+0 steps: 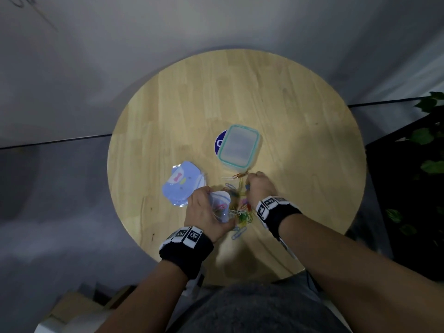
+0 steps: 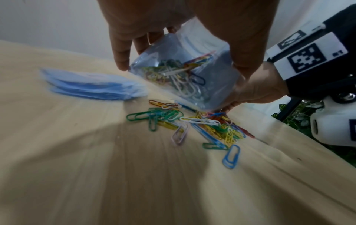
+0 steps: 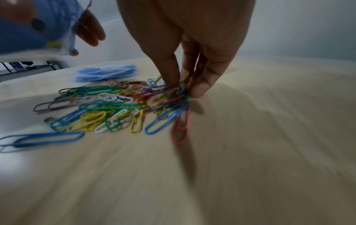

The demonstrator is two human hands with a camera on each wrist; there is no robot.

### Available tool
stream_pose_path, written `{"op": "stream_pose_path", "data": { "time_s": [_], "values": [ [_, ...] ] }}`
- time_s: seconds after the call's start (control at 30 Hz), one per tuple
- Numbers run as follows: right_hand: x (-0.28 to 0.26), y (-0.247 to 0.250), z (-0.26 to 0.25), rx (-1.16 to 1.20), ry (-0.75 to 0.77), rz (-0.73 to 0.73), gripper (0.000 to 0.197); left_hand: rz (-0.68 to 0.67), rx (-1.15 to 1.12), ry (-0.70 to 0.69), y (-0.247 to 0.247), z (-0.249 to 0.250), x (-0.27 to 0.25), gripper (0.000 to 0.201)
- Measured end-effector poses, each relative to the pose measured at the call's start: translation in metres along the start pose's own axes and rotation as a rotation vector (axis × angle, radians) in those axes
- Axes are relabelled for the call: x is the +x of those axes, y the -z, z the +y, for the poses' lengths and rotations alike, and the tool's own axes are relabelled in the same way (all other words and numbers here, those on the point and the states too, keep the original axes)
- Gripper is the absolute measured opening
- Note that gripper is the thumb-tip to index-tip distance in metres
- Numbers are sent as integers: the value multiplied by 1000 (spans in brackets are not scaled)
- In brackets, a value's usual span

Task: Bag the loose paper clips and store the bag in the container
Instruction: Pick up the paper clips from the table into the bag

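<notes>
At the near edge of the round bench [image 1: 288, 97], the person's forearms come in, each with a black wristband bearing tags. A few blue clips lie nearest that edge, and beyond them the heap of loose clips [image 2: 194, 124] in many colours spreads between the two hands. The left hand [image 1: 206, 212] holds a small clear bag [image 2: 185, 74] above the heap, fingers [image 2: 120, 50] and thumb curled round it so that its mouth is kept apart; the bag is tilted and already has a bunch of clips inside. The right hand [image 1: 260, 186] is down on the far side of the heap, its fingers [image 3: 204, 82] drawn together and pinching a cluster of clips against the bench, with several red and blue ones trailing from the grip. To the left of the heap, toward the bench's left edge, lies a flat stack of spare blue bags [image 1: 182, 186], touching neither hand as far as the views show. Farther on, near the middle of the bench, stands the container [image 1: 239, 147], a clear rectangular box with a teal-rimmed lid on it, partly covering a round dark blue sticker [image 1: 219, 141]. Green leaves [image 1: 427, 135] show past the right edge.
</notes>
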State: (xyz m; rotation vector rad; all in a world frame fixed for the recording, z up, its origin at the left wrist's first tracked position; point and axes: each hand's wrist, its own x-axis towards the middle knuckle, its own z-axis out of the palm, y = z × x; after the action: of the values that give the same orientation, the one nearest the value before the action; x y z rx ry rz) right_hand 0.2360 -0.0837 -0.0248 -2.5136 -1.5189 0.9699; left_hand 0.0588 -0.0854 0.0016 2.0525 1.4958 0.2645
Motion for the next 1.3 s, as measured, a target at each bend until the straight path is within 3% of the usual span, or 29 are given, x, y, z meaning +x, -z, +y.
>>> {"op": "stream_pose_path", "data": {
  "time_s": [0.2,0.3,0.37,0.5,0.63,0.77,0.93,1.13,1.3],
  "values": [
    [1,12,9,163,-83,-86,23,-45,13,-15,-3,2,3,91],
    [-4,14,15,280,-132,-57,16,-44,22,-22,-4,2,8,90],
    [-13,11,15,237,-82,-37,13,-51,15,-16,-4,3,9,90],
    [-27,-2,7,-15,64,-95,49,-57,13,-8,-5,1,8,89],
    [-24,-3,0,-81,74,-61,30,-74,11,-5,-7,-1,5,89],
    [-24,5,2,53,-2,-87,21,-75,16,-11,-10,-4,5,91],
    [-31,20,12,342,-135,-53,25,-79,1,-17,-11,1,9,89],
    [-47,62,6,542,-133,17,25,-100,5,-59,-17,13,17,91],
    [-57,82,-11,276,6,63,21,-32,-14,-132,-19,33,20,94]
  ]
}}
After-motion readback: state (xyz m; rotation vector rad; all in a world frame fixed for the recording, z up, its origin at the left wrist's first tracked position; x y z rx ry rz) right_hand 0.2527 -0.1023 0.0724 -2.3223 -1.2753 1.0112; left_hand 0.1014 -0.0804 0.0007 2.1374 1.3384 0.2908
